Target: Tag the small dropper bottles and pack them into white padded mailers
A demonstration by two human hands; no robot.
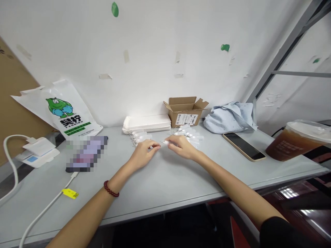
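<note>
My right hand pinches a small white plastic piece with a thin tip that points left. Just to its left, my left hand is closed in a pinch, thumb against fingertips; what it holds, if anything, is too small to make out. Behind my left hand lies a group of small white and clear plastic pieces with thin loops. A second group of similar clear pieces lies behind my right hand and is partly covered by it.
A stack of white flat packets and an open cardboard box stand against the wall. A blue cloth bag, a phone and a drink cup are at right. Left are a white bag, a blurred-out device and a cable.
</note>
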